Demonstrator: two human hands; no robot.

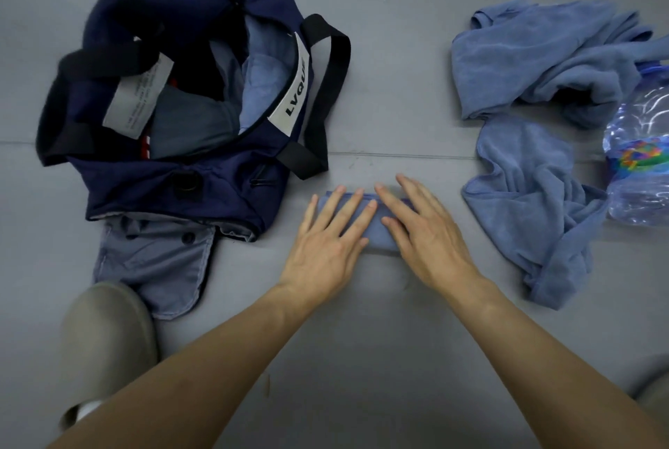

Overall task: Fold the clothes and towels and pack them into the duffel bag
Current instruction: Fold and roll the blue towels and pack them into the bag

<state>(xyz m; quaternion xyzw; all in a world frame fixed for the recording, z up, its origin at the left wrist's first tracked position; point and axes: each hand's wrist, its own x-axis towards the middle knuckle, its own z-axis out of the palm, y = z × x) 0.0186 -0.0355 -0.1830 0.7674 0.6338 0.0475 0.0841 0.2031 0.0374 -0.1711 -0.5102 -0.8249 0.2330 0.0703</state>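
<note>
Blue terry towel [376, 236], folded small, sits on floor [362, 322] under both hands. Left hand [325, 245] & right hand [427, 235] press it flat: grip spread, no pinch. Soft, light, floppy, so prob. best scooped from both ends. Duffel bag [173, 187] gapes near left w/ bare floor btwn; loose towels [525, 195] right.

White patch [291, 86] on duffel bag [181, 191]: "LVQU", rest hidden. Grey tag [139, 97]: print unreadable.
</note>
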